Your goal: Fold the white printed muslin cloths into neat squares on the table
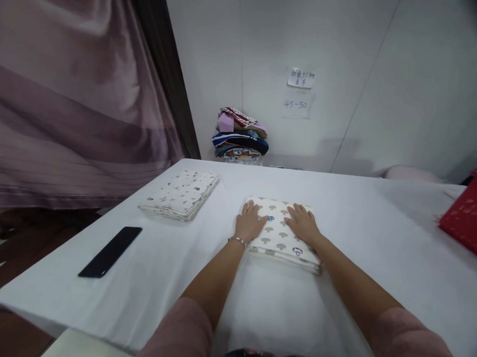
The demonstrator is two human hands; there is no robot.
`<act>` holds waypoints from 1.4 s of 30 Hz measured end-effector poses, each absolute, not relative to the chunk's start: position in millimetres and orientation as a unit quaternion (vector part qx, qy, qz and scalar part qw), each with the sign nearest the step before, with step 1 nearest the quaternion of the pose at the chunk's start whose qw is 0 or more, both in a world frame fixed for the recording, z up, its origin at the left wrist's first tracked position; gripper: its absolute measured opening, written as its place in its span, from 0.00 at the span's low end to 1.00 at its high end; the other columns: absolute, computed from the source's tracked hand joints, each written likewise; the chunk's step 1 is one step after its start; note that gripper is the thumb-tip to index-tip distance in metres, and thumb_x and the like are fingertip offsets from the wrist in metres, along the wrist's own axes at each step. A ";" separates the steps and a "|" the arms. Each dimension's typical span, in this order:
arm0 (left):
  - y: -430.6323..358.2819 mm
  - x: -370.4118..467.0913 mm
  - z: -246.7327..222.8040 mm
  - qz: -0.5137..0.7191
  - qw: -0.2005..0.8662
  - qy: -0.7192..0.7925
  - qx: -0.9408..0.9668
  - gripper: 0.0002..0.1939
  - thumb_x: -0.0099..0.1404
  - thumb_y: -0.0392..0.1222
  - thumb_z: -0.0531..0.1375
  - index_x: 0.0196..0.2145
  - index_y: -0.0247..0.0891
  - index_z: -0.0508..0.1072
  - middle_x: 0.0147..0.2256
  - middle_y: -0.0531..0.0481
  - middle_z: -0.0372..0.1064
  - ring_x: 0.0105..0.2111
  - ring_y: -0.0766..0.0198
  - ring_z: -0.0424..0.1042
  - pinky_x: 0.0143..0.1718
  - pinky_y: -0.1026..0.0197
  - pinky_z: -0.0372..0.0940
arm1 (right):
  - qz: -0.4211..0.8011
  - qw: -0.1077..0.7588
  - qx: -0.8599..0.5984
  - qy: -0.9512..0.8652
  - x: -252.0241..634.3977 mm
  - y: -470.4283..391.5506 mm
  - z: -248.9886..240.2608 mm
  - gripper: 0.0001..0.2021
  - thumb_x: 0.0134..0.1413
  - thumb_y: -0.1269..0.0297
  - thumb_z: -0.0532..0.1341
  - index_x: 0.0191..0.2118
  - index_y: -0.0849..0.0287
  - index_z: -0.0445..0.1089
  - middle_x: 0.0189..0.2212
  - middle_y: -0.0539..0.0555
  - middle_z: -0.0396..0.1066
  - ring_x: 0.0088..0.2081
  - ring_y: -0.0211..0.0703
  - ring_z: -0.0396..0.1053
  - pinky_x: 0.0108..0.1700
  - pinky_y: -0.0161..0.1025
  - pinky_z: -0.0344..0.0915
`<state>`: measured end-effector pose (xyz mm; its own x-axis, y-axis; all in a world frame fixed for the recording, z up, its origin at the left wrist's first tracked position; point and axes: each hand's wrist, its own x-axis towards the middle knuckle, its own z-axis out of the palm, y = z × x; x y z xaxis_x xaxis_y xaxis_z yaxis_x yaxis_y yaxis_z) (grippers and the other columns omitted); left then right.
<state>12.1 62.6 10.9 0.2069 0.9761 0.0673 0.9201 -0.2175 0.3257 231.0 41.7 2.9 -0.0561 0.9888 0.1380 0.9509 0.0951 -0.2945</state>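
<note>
A folded white cloth (278,233) with a grey mushroom print lies flat on the white table (379,234). My left hand (250,223) rests on its left edge, fingers stretched out and slightly spread, a bracelet at the wrist. Over on the cloth's upper right part lies my right hand (303,223), palm down with the fingers apart. Neither hand grips the fabric. Layered folds show along the cloth's near edge. Another folded white cloth (184,194), printed with small dark motifs, lies apart to the left.
A black phone-like slab (110,251) lies near the table's left edge. Behind the table stands a stack of folded fabrics (240,138) against the wall. At the far right is a red cloth-like item (470,217). A pinkish curtain (67,84) hangs at the left.
</note>
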 end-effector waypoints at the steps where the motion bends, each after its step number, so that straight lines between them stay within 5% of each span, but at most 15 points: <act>1: 62.9 12.0 11.1 0.128 0.108 0.617 0.769 0.33 0.65 0.61 0.43 0.62 0.43 0.55 0.66 0.48 0.38 0.65 0.51 0.38 0.58 0.42 0.52 | 0.077 0.177 -0.675 -0.712 234.1 39.3 2.5 0.25 0.60 0.55 0.51 0.61 0.57 0.59 0.65 0.60 0.46 0.66 0.55 0.40 0.62 0.58 0.42; 5: 65.0 11.9 9.9 0.132 0.100 0.618 0.769 0.32 0.65 0.61 0.44 0.61 0.43 0.55 0.66 0.48 0.39 0.65 0.52 0.39 0.59 0.43 0.52 | 0.180 0.319 -0.719 -0.591 249.9 16.8 -6.5 0.30 0.53 0.56 0.57 0.61 0.60 0.58 0.65 0.62 0.45 0.65 0.55 0.43 0.62 0.53 0.48; 9: 66.4 11.8 8.3 0.134 0.099 0.618 0.768 0.31 0.65 0.60 0.45 0.61 0.43 0.55 0.66 0.47 0.39 0.65 0.52 0.39 0.59 0.43 0.52 | 0.345 0.481 -0.680 -0.433 258.3 -17.8 -13.2 0.35 0.47 0.56 0.62 0.63 0.55 0.55 0.58 0.59 0.61 0.56 0.54 0.63 0.54 0.50 0.63; 14: 66.4 11.8 12.0 0.142 0.115 0.620 0.763 0.31 0.65 0.59 0.47 0.61 0.43 0.57 0.66 0.48 0.40 0.65 0.51 0.39 0.59 0.44 0.52 | 0.461 0.550 -0.601 -0.351 255.3 -52.0 -3.4 0.40 0.44 0.59 0.66 0.63 0.57 0.53 0.52 0.60 0.68 0.50 0.51 0.68 0.50 0.45 0.67; 18: 65.1 10.4 22.6 0.164 0.162 0.619 0.751 0.29 0.64 0.55 0.51 0.60 0.42 0.59 0.66 0.48 0.41 0.65 0.53 0.40 0.61 0.48 0.48 | 0.461 0.523 -0.602 -0.390 254.6 -71.8 -2.4 0.39 0.47 0.56 0.64 0.64 0.58 0.52 0.52 0.60 0.68 0.50 0.52 0.68 0.50 0.47 0.67; 22: 52.3 -0.1 33.2 0.227 0.147 0.582 0.767 0.24 0.65 0.51 0.52 0.56 0.41 0.65 0.63 0.47 0.50 0.65 0.55 0.43 0.63 0.49 0.45 | 0.250 0.491 -0.637 -0.539 259.6 -88.3 -5.7 0.26 0.54 0.53 0.59 0.58 0.53 0.63 0.62 0.56 0.55 0.60 0.54 0.57 0.52 0.49 0.66; 28: 5.5 -30.8 27.5 0.240 0.081 0.397 0.882 0.20 0.67 0.50 0.50 0.51 0.41 0.70 0.58 0.47 0.61 0.59 0.60 0.57 0.60 0.52 0.54 | 0.037 0.425 -0.502 -0.752 260.6 -92.9 -0.9 0.16 0.61 0.60 0.54 0.52 0.53 0.69 0.49 0.55 0.71 0.56 0.48 0.62 0.58 0.52 0.59; 35: -17.9 -31.8 18.6 0.213 0.052 0.366 0.904 0.15 0.68 0.46 0.52 0.49 0.44 0.71 0.54 0.48 0.66 0.57 0.60 0.61 0.57 0.53 0.58 | 0.008 0.293 -0.504 -0.812 239.4 -81.3 9.6 0.15 0.63 0.61 0.50 0.47 0.54 0.71 0.43 0.55 0.73 0.47 0.47 0.68 0.50 0.47 0.61; 42: -16.0 -18.4 23.4 0.199 0.054 0.358 0.911 0.15 0.68 0.47 0.53 0.48 0.43 0.72 0.52 0.49 0.68 0.54 0.61 0.64 0.57 0.54 0.57 | -0.016 0.255 -0.519 -0.816 231.4 -77.3 10.7 0.15 0.63 0.61 0.50 0.47 0.56 0.71 0.46 0.57 0.71 0.46 0.49 0.65 0.49 0.47 0.59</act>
<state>-18.4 -16.0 23.4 0.6641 0.6737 0.3242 0.6303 -0.7377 0.2417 231.4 -77.3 10.7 -0.3310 0.8387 0.4325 0.8551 0.4604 -0.2383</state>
